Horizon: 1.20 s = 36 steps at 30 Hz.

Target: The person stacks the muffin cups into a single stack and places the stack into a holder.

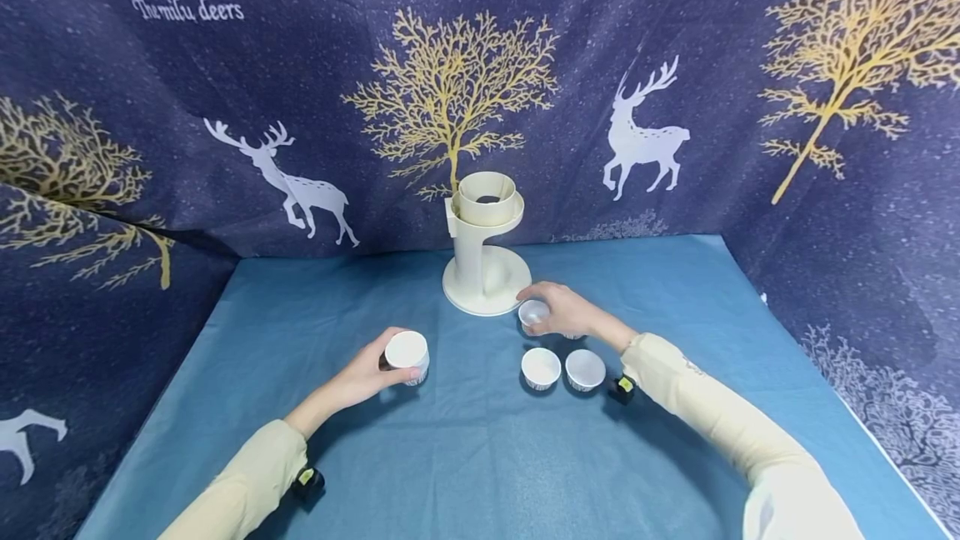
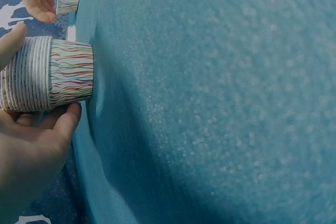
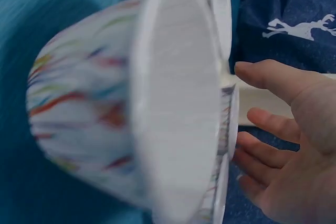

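My left hand [image 1: 375, 367] holds a nested stack of white paper baking cups [image 2: 44, 74] upright over the table, thumb on one side and fingers on the other. Coloured wavy stripes show on the lowest cup; the rims are packed tightly together. On the right, several single baking cups stand mouth up, among them a front-left one [image 1: 541, 368] and a front-right one [image 1: 585, 369]. My right hand [image 1: 564, 311] is over the back cups, its fingers [image 3: 268, 121] loosely bent and spread beside the rims. It partly covers a back-left cup [image 1: 533, 312] and hides most of another.
A cream stand [image 1: 486, 282] with a round base and an open ring-shaped holder [image 1: 487, 198] on top stands at the back middle, just beyond the cups. Blue cloth [image 1: 465, 448] covers the table. A dark printed curtain [image 1: 315, 32] hangs behind and at both sides.
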Each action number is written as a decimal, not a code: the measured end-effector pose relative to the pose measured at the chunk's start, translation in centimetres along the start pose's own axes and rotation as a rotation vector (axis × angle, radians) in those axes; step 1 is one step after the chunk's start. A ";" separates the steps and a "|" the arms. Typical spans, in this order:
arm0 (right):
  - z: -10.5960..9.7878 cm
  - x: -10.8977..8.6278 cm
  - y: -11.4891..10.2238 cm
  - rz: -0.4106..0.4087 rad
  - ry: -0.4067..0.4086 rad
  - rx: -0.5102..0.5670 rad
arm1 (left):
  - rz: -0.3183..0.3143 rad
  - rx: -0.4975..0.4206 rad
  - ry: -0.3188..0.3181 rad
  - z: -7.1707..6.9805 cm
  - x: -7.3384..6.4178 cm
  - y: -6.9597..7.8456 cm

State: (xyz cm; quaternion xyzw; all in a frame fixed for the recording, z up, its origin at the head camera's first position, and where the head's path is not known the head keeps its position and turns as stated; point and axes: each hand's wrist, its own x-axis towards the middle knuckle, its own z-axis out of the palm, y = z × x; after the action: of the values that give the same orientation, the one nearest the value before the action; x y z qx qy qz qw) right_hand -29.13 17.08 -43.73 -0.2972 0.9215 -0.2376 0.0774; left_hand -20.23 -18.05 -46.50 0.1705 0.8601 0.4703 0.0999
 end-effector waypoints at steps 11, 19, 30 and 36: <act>-0.1 -0.8 0.9 0.014 -0.010 -0.015 | -0.012 0.007 0.010 -0.1 0.0 -0.1; 0.1 -0.9 1.5 0.072 -0.023 -0.002 | -0.004 0.006 0.019 0.0 -0.1 -0.2; 0.2 -1.1 1.4 0.059 0.013 -0.003 | -0.015 0.004 0.007 0.0 -0.1 -0.3; 0.1 -0.9 1.3 0.059 0.015 -0.002 | -0.014 0.014 0.010 -0.1 0.0 -0.1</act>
State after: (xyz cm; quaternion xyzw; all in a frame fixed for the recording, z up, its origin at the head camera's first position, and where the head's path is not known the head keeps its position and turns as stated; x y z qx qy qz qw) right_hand -29.02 18.54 -44.46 -0.2680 0.9308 -0.2363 0.0773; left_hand -20.23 -18.19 -46.55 0.1626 0.8651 0.4644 0.0976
